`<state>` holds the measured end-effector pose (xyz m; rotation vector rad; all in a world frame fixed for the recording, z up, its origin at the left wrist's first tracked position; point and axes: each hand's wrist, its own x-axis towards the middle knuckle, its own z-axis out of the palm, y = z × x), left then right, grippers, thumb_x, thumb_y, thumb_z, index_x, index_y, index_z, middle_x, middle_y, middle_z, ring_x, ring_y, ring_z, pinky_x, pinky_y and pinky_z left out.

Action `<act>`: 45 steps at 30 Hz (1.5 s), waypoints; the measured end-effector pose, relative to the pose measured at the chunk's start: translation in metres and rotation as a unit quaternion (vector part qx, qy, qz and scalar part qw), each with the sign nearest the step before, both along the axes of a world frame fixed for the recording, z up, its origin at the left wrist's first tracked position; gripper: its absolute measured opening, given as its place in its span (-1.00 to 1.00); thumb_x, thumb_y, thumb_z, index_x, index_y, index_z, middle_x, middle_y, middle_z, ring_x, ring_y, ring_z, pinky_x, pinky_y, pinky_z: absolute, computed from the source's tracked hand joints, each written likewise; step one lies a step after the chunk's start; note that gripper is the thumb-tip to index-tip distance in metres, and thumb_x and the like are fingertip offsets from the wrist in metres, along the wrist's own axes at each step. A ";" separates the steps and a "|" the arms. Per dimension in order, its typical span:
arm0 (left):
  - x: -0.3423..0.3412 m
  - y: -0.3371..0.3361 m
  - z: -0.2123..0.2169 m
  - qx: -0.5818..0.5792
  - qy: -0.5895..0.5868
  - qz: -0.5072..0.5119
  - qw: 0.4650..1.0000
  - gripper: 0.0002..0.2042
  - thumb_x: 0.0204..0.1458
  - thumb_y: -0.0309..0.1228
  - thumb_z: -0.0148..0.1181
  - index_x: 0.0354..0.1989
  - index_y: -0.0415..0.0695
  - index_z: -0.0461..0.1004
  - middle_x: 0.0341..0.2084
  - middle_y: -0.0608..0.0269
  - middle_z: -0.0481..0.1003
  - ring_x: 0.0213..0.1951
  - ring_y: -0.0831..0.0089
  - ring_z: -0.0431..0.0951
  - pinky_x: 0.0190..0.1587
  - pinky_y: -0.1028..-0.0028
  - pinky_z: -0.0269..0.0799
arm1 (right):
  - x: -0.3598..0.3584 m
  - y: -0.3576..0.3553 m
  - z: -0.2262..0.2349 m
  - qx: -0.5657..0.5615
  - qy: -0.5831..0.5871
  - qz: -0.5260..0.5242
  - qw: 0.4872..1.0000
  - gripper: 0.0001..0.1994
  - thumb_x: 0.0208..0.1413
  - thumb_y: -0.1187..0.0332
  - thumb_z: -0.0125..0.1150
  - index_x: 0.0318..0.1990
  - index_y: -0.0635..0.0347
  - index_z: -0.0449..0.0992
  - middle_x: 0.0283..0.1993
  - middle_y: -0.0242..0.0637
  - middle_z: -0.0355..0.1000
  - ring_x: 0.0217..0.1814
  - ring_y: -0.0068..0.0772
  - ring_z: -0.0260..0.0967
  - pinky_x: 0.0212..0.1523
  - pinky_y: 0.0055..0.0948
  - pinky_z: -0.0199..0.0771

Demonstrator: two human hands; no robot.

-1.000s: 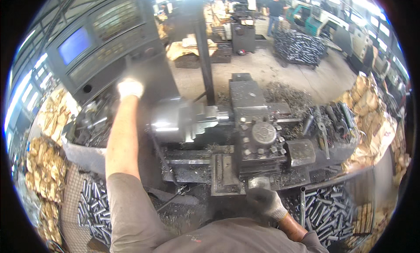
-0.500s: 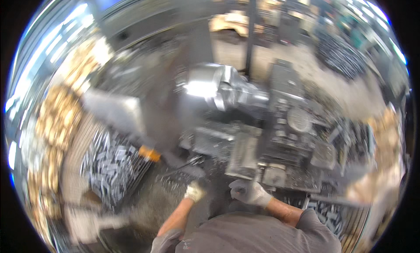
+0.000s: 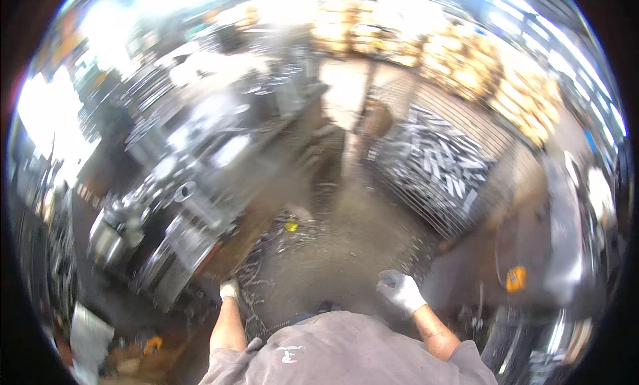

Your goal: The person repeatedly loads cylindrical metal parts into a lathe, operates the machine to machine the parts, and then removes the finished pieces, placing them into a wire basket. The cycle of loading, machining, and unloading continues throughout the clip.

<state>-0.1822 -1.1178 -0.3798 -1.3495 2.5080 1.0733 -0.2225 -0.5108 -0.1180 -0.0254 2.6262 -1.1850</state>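
The whole view is smeared by motion, so fine detail is lost. Largest is the grey machine [image 3: 193, 185], a long bulk running from the near left up toward the far middle, with rounded metal parts and a short pipe mouth showing on its near side. It fills the left half and stands as a wall beside the left hand. Between it and the right side lies a strip of dirty concrete floor [image 3: 346, 252], strewn with dark metal shavings [image 3: 266, 265] along the foot of the machine, thickest just ahead of the left hand.

On the right, further off, stands a wire crate [image 3: 432, 165] heaped with short grey metal bars lying every way. Beyond it, along the far right, a row of tan sacks or bundles [image 3: 506, 85] is stacked up; what is in them cannot be told. At the far right edge a pale upright shape stands, too blurred to name. A small yellow bit [image 3: 291, 224] lies on the floor near the shavings, and an orange tag-like thing [image 3: 515, 278] shows to the near right.

The left hand [image 3: 229, 290], in a pale glove, is low beside the machine's near corner, nearest to the shavings; whether it touches anything, and how its fingers are set, cannot be told. The right hand [image 3: 400, 290], in a white glove, hangs over the bare floor, well apart from the crate, its fingers loosely curled and holding nothing.
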 end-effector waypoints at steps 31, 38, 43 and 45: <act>0.154 0.028 0.094 0.258 0.489 0.602 0.576 -0.87 0.15 -0.22 0.25 -0.33 0.04 0.56 -0.45 0.31 0.55 -0.37 0.23 0.54 -0.26 0.23 0.45 | -0.339 -0.698 0.229 -0.073 0.235 0.723 0.646 -0.53 0.02 0.04 0.46 -0.10 0.28 0.69 -0.20 -0.04 0.69 -0.16 -0.03 0.68 -0.10 -0.17 0.65; 0.104 0.089 0.019 0.007 0.306 0.444 0.842 -0.78 0.26 -0.29 0.30 -0.14 -0.21 0.64 -0.36 0.28 0.63 -0.35 0.46 0.57 -0.28 0.36 0.53 | -0.270 -0.828 0.150 0.172 0.211 0.819 0.505 -0.61 -0.04 0.20 0.46 -0.08 0.23 0.71 -0.13 -0.11 0.68 -0.14 -0.16 0.65 -0.05 -0.20 0.63; 0.111 0.103 0.063 0.138 0.316 0.635 0.692 -0.72 0.23 -0.28 0.28 -0.06 -0.26 0.63 -0.23 0.21 0.66 -0.24 0.38 0.61 -0.24 0.31 0.56 | -0.315 -0.872 0.102 0.052 0.265 0.873 0.406 -0.63 0.05 0.35 0.40 0.06 0.14 0.66 -0.05 -0.16 0.65 -0.08 -0.16 0.60 0.05 -0.25 0.62; 0.138 0.129 0.058 0.055 0.248 0.633 0.731 -0.72 0.22 -0.31 0.24 -0.05 -0.28 0.63 -0.26 0.17 0.66 -0.23 0.36 0.63 -0.27 0.27 0.59 | -0.280 -0.816 0.191 -0.107 0.238 0.781 0.567 -0.63 0.06 0.44 0.37 0.08 0.10 0.65 -0.03 -0.20 0.64 -0.10 -0.13 0.63 0.05 -0.21 0.65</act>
